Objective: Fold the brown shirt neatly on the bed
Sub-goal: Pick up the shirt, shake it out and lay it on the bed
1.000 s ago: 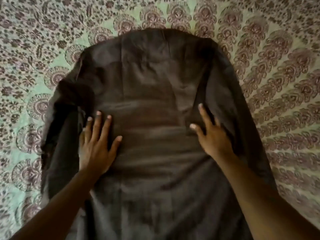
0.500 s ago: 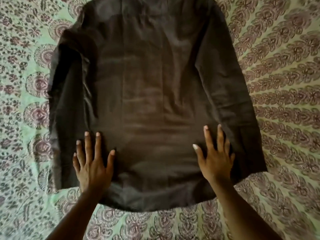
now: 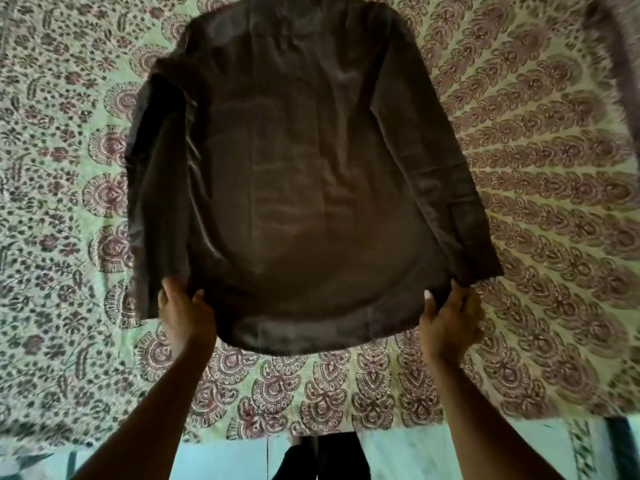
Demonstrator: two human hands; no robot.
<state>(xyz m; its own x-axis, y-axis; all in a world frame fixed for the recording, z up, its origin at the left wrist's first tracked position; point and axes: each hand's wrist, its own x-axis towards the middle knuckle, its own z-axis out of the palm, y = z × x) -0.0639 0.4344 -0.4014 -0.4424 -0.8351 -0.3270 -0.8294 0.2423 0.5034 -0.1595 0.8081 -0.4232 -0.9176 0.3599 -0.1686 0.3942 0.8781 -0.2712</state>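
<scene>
The brown shirt [image 3: 304, 174] lies spread on the patterned bed [image 3: 540, 188], back side up, collar end far from me, both sleeves folded in along its sides. My left hand [image 3: 185, 311] grips the shirt's near left corner at the hem, thumb on top and fingers tucked under the cloth. My right hand [image 3: 446, 322] grips the near right corner the same way. The hem between my hands curves toward me.
The bedspread is pale green with dark floral and paisley print; its near edge [image 3: 311, 434] runs across the bottom of the view. Below that edge are a light floor and my dark trouser legs [image 3: 322, 459].
Both hands slid down the shirt from its middle to the hem. They were pressing flat on the cloth; now each grips a bottom corner. My view has pulled back, showing the bed's edge.
</scene>
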